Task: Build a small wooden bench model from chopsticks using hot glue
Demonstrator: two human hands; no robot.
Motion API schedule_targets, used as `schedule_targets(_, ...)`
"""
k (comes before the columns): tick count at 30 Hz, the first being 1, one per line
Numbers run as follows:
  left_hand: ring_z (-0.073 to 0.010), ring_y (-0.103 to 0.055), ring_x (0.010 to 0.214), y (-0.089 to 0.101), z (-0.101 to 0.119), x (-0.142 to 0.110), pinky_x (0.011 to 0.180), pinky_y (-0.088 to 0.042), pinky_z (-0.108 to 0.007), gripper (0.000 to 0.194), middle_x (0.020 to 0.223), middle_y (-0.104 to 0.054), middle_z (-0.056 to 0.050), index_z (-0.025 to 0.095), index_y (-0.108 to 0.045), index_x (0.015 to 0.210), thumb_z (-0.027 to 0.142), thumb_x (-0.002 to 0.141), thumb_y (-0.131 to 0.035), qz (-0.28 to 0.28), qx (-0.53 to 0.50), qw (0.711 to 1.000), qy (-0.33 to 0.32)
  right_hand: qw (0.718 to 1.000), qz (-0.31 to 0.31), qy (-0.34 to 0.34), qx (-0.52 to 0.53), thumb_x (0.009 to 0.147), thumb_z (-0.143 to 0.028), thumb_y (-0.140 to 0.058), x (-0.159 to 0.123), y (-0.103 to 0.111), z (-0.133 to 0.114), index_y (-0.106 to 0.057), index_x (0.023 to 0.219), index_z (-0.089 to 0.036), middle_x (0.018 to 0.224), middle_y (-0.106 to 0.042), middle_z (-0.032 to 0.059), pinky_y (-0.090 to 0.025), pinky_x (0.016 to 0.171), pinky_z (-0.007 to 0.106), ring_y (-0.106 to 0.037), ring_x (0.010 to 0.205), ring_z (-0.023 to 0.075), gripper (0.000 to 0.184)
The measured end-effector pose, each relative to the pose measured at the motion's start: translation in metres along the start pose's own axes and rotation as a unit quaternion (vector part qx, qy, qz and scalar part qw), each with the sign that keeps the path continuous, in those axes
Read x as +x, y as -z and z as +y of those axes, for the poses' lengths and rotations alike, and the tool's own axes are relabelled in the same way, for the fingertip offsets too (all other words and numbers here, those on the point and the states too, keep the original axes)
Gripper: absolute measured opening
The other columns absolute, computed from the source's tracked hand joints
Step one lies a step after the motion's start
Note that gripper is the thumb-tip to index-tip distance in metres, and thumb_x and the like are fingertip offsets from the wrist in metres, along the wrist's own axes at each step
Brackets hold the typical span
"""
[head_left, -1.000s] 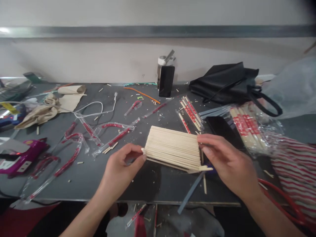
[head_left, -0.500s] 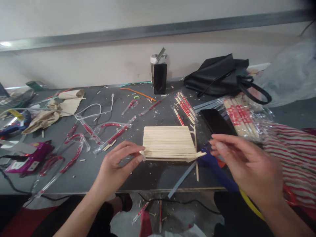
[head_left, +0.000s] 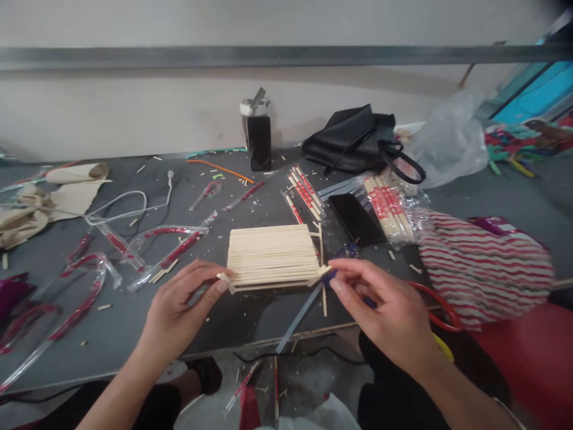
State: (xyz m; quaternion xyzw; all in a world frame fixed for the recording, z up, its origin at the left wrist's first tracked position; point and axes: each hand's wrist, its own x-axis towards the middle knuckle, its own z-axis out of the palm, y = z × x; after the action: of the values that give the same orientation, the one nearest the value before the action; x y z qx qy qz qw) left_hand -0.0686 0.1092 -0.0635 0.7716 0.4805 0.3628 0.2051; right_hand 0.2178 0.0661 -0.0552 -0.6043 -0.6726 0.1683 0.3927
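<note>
between both grips [head_left: 179, 306] [head_left: 385, 307] — stick panel [head_left: 273, 254]

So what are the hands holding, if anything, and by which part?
The stick panel: the left hand pinches its near left corner; the right hand is at its near right corner, grip unclear.

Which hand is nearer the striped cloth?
Right. The right hand is left of the striped cloth; the left hand is farther, at the left end of the stick panel.
</note>
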Motion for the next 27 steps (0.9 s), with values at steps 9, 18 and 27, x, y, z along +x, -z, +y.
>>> schedule_targets(9,-0.0173,-0.065,0.078,-0.003,-0.003,0.002,0.071,-0.049,-0.025,0.01,0.086,-0.07,-0.001,0.026,-0.067,0.092,0.024,0.086,-0.059,-0.002,0.015,1.0,-0.025,0.999,-0.024,-0.026,0.017,0.087,-0.032,-0.06,0.005,-0.008,0.001,-0.066,0.101,-0.023,0.083,-0.073,0.0024,-0.056,0.058,0.022,-0.069,0.071,0.0153,0.018)
schedule_targets(18,-0.0164,-0.064,0.079,-0.002,0.002,0.004,0.07,-0.048,-0.025,0.01,0.087,-0.069,-0.003,0.023,-0.065,0.091,0.023,0.089,-0.055,-0.018,0.007,1.0,-0.013,0.999,-0.024,-0.025,0.009,0.086,-0.033,-0.062,0.008,-0.013,0.004,-0.066,0.101,-0.023,0.078,-0.072,0.0002,-0.054,0.055,0.02,-0.067,0.064,0.013,0.019)
schedule_targets(27,-0.0162,-0.062,0.081,-0.005,0.0,-0.001,0.073,-0.047,-0.025,0.01,0.088,-0.067,-0.005,0.021,-0.064,0.092,0.023,0.09,-0.055,-0.019,-0.034,0.999,0.006,1.0,-0.007,-0.018,0.001,0.084,-0.038,-0.062,0.006,-0.005,0.005,-0.065,0.107,-0.024,0.081,-0.071,0.0015,-0.051,0.048,0.021,-0.067,0.063,0.0145,0.026)
